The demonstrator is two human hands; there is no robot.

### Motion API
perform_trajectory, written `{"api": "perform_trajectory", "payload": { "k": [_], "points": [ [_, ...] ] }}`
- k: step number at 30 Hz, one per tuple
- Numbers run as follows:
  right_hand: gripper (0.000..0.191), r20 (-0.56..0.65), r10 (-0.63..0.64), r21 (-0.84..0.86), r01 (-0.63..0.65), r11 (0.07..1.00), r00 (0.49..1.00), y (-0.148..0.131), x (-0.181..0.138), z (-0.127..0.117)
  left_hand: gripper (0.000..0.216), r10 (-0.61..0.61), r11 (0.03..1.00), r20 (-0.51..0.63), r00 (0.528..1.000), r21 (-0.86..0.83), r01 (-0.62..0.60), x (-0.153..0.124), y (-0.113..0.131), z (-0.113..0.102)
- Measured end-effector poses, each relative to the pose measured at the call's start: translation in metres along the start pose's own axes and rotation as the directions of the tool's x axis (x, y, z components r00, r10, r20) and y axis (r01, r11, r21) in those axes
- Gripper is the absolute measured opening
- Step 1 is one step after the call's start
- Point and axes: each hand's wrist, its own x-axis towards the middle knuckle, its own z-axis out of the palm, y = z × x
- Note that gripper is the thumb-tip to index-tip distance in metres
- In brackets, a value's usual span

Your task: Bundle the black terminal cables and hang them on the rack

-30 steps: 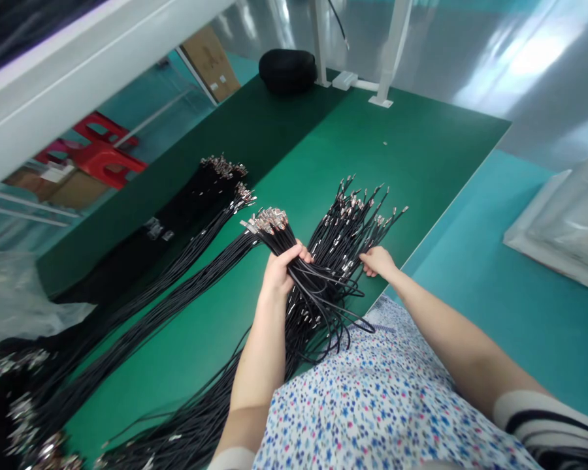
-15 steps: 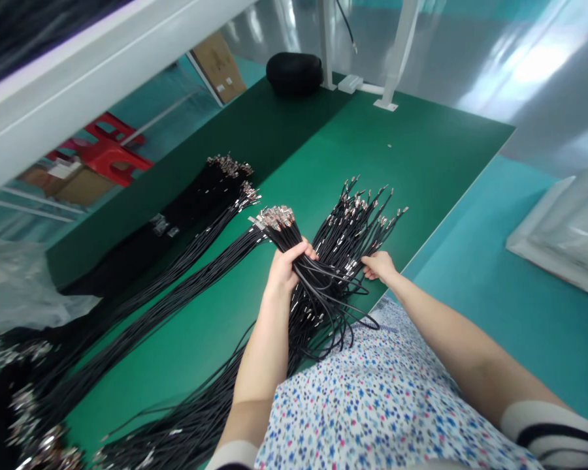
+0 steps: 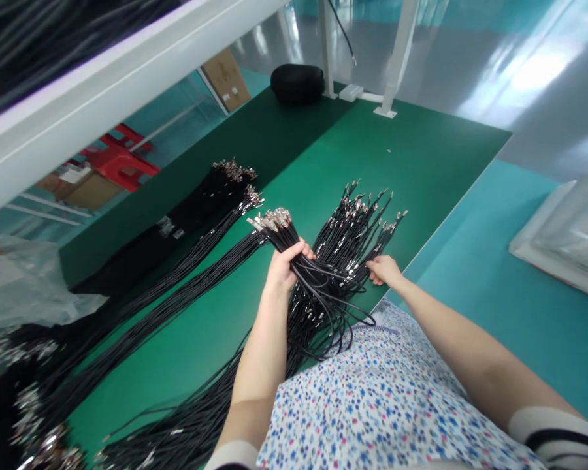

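My left hand (image 3: 283, 266) is closed round a tight bundle of black cables (image 3: 280, 236) whose metal terminals (image 3: 269, 219) stick out past my fingers. A loose fan of black cables with metal ends (image 3: 355, 225) is spread on the green bench mat (image 3: 421, 156) to the right. My right hand (image 3: 383, 269) rests at the near edge of that fan, fingers curled in among the wires; what they pinch is hidden. Slack loops of cable (image 3: 330, 320) hang down toward my lap.
Long sorted rows of black cables (image 3: 176, 274) run off to the lower left, with terminal clusters (image 3: 235, 171) at their far ends. A clear plastic bag (image 3: 34, 287) lies left. A black pouch (image 3: 296, 83) and white frame posts (image 3: 396, 59) stand at the back; a white shelf beam (image 3: 102, 98) overhangs.
Both hands stay almost in place. My right hand has slid slightly lower along the fan's near edge; the view has shifted a little.
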Motion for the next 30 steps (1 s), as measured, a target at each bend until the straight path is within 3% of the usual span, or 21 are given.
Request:
{"api": "perform_trajectory", "payload": {
  "k": [5,12,21,30],
  "points": [
    [0.024,-0.049,-0.029,-0.003,0.029,1.0,0.998,0.002,0.004,0.0,0.023,-0.008,1.0,-0.007,1.0,-0.012,0.008,0.002,-0.001,-0.001],
    [0.025,-0.065,0.038,-0.049,-0.041,0.998,0.997,-0.014,0.018,-0.003,0.024,-0.008,1.0,-0.006,1.0,0.003,0.008,0.0,-0.002,0.002],
    [0.021,-0.228,0.081,0.062,-0.069,0.996,0.97,-0.014,0.014,-0.005,0.023,-0.005,1.0,-0.003,1.0,0.001,0.005,-0.001,-0.002,0.003],
    [0.015,-0.182,0.127,0.142,-0.102,0.985,0.975,-0.016,0.023,-0.009,0.022,0.009,1.0,0.022,1.0,0.014,-0.009,-0.005,-0.002,0.006]
  ]
}}
